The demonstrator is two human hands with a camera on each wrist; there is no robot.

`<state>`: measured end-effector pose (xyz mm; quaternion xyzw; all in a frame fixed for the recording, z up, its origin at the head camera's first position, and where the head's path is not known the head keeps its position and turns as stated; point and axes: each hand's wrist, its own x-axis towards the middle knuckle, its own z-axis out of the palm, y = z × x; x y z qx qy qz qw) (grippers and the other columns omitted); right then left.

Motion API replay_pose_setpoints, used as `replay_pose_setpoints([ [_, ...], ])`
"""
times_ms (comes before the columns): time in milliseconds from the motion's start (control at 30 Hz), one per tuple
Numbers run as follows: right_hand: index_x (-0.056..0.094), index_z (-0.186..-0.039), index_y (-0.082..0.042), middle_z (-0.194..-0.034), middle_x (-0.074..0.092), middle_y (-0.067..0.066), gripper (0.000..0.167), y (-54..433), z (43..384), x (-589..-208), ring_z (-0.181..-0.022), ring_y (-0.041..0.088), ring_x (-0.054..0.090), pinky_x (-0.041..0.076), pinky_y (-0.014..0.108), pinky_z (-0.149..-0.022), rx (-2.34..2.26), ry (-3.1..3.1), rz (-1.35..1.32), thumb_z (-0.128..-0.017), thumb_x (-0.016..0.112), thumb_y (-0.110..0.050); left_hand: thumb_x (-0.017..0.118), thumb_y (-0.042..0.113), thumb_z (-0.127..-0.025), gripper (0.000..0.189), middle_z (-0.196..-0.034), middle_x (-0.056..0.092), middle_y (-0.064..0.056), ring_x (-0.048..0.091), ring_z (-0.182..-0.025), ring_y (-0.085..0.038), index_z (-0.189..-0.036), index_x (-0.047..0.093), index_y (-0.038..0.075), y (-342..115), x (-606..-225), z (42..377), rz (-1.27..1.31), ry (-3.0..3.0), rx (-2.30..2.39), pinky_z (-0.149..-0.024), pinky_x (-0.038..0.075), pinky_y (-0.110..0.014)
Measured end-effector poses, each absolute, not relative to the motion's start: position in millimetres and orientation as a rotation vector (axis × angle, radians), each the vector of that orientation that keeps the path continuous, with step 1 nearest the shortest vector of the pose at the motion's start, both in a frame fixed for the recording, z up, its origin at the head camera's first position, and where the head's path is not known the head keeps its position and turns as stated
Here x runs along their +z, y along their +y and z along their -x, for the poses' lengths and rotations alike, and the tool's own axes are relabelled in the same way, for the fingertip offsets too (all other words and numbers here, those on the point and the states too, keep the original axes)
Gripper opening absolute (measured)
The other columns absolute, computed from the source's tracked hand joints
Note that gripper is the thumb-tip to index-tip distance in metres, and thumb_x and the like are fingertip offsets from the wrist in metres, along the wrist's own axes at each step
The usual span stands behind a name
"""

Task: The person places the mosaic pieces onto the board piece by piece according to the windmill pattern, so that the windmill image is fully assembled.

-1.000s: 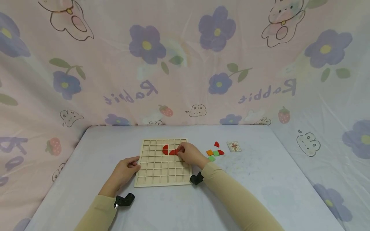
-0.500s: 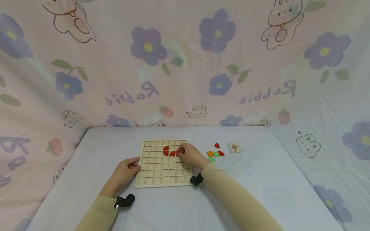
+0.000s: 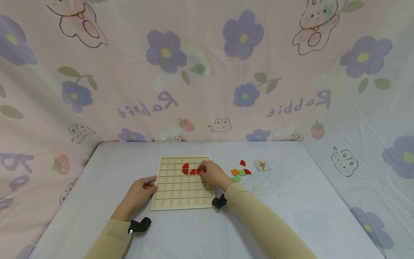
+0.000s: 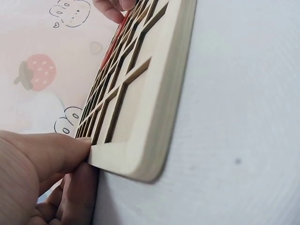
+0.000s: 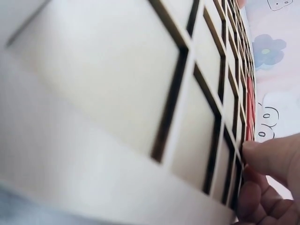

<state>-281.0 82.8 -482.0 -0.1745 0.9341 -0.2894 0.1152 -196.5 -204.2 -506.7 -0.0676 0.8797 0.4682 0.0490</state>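
Note:
A pale wooden grid board [image 3: 178, 190] lies on the table. My left hand [image 3: 139, 192] holds its left edge, thumb on the rim [image 4: 117, 161] in the left wrist view. Toward the far side of the board, red quarter-circle tiles [image 3: 185, 168] sit in the grid cells. My right hand [image 3: 215, 173] reaches over the board's right side, with thumb and curled fingers pinching at a red tile [image 3: 198, 172]; the fingertips hide part of it. In the right wrist view the thumb [image 5: 267, 152] lies right at the end of the red tiles [image 5: 250, 108].
Right of the board lie two loose red quarter-circle tiles [image 3: 242, 162], an orange square tile [image 3: 234, 172] and two green square tiles [image 3: 237, 178]. A small pattern card [image 3: 262, 164] with a red figure lies beyond them. A patterned cloth [image 3: 207, 79] hangs behind the table.
The head view has shifted very slightly. Both hands keep their places, and the right fingertips move only a little at the red tile.

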Motion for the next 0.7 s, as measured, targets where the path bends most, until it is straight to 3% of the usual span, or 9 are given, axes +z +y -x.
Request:
replay_pose_setpoints([
  [400,0.063,-0.111,-0.014,-0.097,0.058,-0.003,0.019,99.5,276.9,-477.9,-0.089,0.016,0.055,0.047,0.033,-0.078,-1.006,2.69,0.477,-0.094,0.063,-0.024,0.065,0.011,-0.092,0.048,-0.105,0.053,-0.01,0.05,-0.09,-0.02,-0.137,0.052,0.001,-204.2,-505.2,195.4,0.189,2.686,1.401,-0.069,0.043,-0.026],
  [700,0.065,-0.11,-0.016,-0.094,0.058,-0.003,0.024,124.5,279.1,-478.3,-0.087,0.017,0.053,0.045,0.033,-0.072,-1.067,2.744,0.407,-0.09,0.068,-0.03,0.065,0.011,-0.092,0.049,-0.104,0.053,-0.01,0.05,-0.089,-0.02,-0.137,0.052,0.001,-204.6,-504.0,196.2,0.179,2.689,1.399,-0.068,0.044,-0.025],
])
